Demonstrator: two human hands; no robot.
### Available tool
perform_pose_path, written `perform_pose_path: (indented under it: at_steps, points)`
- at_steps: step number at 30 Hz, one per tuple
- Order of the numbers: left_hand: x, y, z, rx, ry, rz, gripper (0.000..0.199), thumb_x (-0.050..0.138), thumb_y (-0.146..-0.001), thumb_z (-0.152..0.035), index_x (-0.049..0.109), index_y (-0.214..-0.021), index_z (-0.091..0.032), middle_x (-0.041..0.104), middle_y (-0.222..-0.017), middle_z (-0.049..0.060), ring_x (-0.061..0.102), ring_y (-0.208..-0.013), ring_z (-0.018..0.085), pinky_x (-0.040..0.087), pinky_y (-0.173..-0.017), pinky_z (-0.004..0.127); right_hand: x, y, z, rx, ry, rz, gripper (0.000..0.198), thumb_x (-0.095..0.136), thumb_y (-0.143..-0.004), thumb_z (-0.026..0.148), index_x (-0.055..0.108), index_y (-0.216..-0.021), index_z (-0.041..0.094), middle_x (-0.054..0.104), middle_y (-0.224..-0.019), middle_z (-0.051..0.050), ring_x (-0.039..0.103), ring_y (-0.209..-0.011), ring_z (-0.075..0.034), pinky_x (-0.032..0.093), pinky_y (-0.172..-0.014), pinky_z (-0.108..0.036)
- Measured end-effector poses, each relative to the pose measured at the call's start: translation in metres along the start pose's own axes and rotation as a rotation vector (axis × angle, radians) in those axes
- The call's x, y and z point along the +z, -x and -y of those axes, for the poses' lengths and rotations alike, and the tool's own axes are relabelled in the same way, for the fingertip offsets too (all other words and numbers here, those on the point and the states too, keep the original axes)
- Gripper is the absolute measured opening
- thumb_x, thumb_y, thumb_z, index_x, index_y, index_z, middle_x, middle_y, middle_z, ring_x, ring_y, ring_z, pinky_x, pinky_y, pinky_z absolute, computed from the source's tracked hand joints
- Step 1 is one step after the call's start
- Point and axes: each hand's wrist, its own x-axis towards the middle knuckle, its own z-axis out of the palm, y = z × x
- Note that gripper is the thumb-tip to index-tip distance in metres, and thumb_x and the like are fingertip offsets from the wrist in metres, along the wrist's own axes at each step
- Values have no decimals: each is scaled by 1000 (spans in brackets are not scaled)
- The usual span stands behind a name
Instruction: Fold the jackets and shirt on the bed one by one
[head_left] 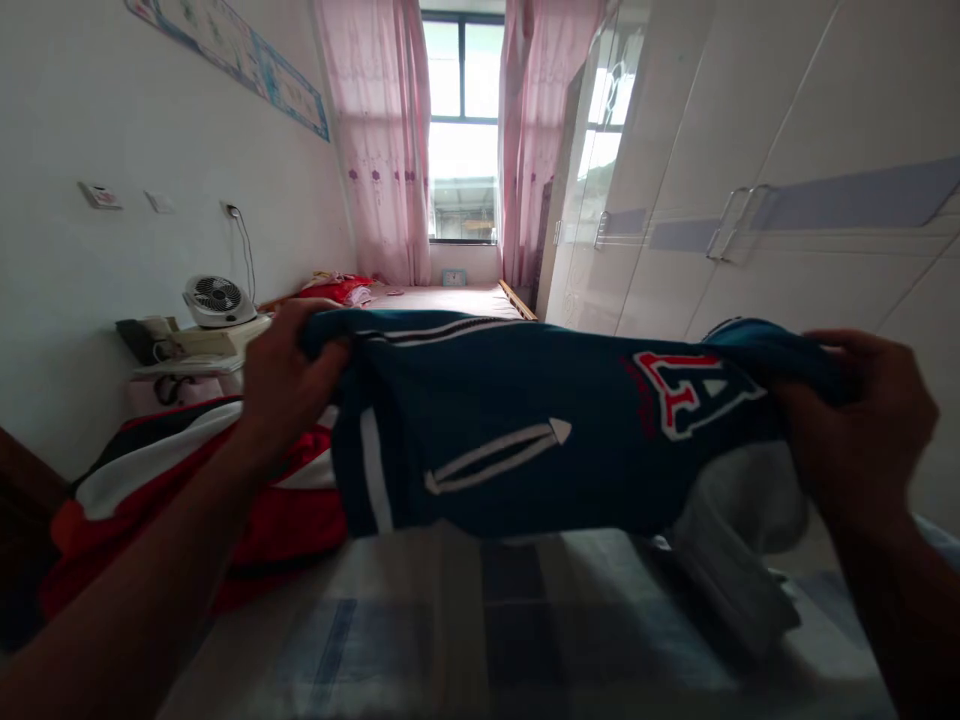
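left hand (289, 370): gripping jacket (487, 420) | right hand (874, 420): gripping its other end, partly hidden | grey sleeve (739, 510): blurred

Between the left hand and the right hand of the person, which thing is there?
The dark teal jacket spans this stretch, held by the left hand and the right hand at opposite ends, as the head view shows.

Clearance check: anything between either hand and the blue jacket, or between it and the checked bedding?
Nothing visible: left hand and right hand grip the blue jacket directly. Nothing visible separates it from the checked bedding below either; the red garment lies to the left.
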Motion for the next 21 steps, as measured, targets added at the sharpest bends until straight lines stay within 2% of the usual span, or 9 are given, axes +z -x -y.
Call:
perform_pose_path:
  at_steps: [1,3,6,8,10,13,17,19,21]
  points:
    - [23,-15,0,15,-27,51,52,29,-88,-34,47,-124,-1,54,-115,6,48,-119,31,34,-93,49,12,-7,-7,-39,15,-1,49,45,-84,55,47,-128,34,56,-122,-12,54,-110,-31,41,-96,-48]
    - [68,-26,4,3,-54,136,52,40,-85,-32,47,-126,-1,52,-125,13,42,-126,35,32,-98,49,37,-13,-31,-47,53,88,53,44,-84,54,45,-130,28,55,-124,-14,54,-111,-31,41,-95,-45]
    - [123,-3,19,-24,-50,369,47,47,-83,-36,55,-120,-7,59,-123,15,54,-117,29,40,-97,39,73,-1,-80,19,145,302,66,46,-80,54,45,-131,13,52,-126,-20,51,-115,-32,41,-95,-44]
    - [148,26,29,-53,-44,537,41,50,-81,-42,62,-108,-13,67,-110,13,62,-104,25,46,-89,33,88,18,-109,63,201,390,69,44,-78,54,46,-128,6,51,-126,-23,47,-120,-34,39,-98,-46]
    - [163,50,36,-105,-53,654,41,50,-80,-48,65,-100,-15,70,-99,13,65,-95,26,48,-83,34,93,40,-128,99,241,453,67,41,-78,52,49,-126,6,52,-127,-22,46,-122,-35,38,-99,-49]
    - [173,64,38,-186,-68,715,47,46,-81,-54,65,-101,-16,69,-103,16,64,-98,31,46,-84,40,84,66,-133,126,245,531,63,40,-79,52,52,-123,9,54,-126,-20,50,-118,-34,38,-100,-50]
    - [181,61,31,-266,6,736,49,56,-73,-54,63,-105,-18,68,-108,16,59,-107,34,42,-90,43,63,86,-110,162,128,601,61,37,-81,60,55,-119,15,57,-125,-15,54,-115,-30,41,-99,-46]
    - [187,60,24,-313,82,733,53,63,-67,-46,61,-111,-17,66,-112,15,57,-111,34,41,-92,42,60,93,-96,184,118,640,63,40,-79,62,54,-122,18,56,-127,-15,55,-114,-31,43,-97,-47]
    - [190,56,15,-371,187,727,55,63,-65,-36,58,-116,-15,67,-111,14,60,-107,30,45,-89,38,64,97,-85,220,138,705,71,48,-73,62,51,-127,17,56,-129,-17,56,-113,-34,45,-94,-48]
